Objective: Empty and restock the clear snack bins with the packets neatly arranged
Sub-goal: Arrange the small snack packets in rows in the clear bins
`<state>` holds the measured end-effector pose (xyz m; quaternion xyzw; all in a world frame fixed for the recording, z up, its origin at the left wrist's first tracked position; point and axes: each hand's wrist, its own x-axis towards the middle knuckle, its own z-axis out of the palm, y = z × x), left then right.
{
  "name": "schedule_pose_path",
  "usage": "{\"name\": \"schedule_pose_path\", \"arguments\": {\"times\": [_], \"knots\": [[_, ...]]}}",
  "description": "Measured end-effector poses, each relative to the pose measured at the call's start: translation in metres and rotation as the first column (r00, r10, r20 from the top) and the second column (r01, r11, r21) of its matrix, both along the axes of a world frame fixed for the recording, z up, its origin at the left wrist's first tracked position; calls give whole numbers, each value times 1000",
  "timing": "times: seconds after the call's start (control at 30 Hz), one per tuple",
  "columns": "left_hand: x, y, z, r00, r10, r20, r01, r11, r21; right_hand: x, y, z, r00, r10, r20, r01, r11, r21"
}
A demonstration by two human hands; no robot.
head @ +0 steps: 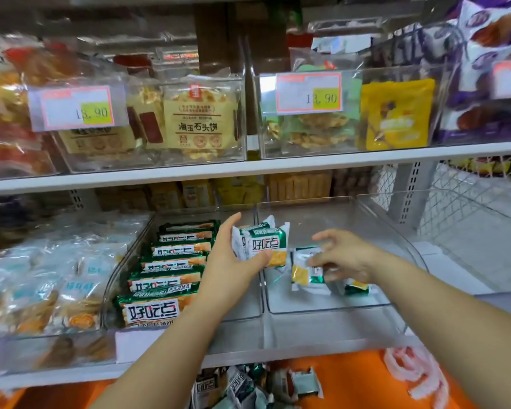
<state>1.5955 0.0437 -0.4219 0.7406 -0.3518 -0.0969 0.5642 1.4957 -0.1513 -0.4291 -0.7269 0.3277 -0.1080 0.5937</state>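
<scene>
Grip of left hand (233, 261) closed on green packets (263, 246) above the divider between the bins. Right hand (342, 258) reaches loose packets (306, 271) in right bin (322, 304), closure unclear. Packets judged light, slippery and crushable: hold by the flat faces.

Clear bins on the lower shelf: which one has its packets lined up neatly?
The left bin, beside the left hand: its green packets stand in a tidy front-to-back row. The right bin holds only a few loose packets.
</scene>
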Motion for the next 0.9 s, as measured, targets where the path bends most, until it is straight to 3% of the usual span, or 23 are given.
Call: {"name": "schedule_pose_path", "arguments": {"times": [0.1, 0.2, 0.33, 0.53, 0.7, 0.9], "knots": [[-3, 5, 4, 1000, 2, 23, -3, 999, 53, -35, -2, 34, 991, -44, 123, 63, 986, -156], [-10, 2, 10, 999, -14, 52, 7, 991, 133, -59, 9, 61, 976, 35, 214, 23, 965, -261], [-22, -13, 16, 992, -87, 91, 71, 983, 171, -72, 21, 75, 953, 233, 195, -159, 929, -334], [-25, -38, 4, 980, -196, 19, 191, 970, 147, -78, 9, 62, 928, 314, 201, -176, 844, -506], [-29, -48, -4, 948, -268, -170, 274, 962, 12, -74, -5, 46, 913, 359, 194, -236, 853, -465], [-24, -54, -5, 897, -302, -322, 300, 952, -56, -64, -8, 28, 918, 332, 219, -279, 930, -240]]}}
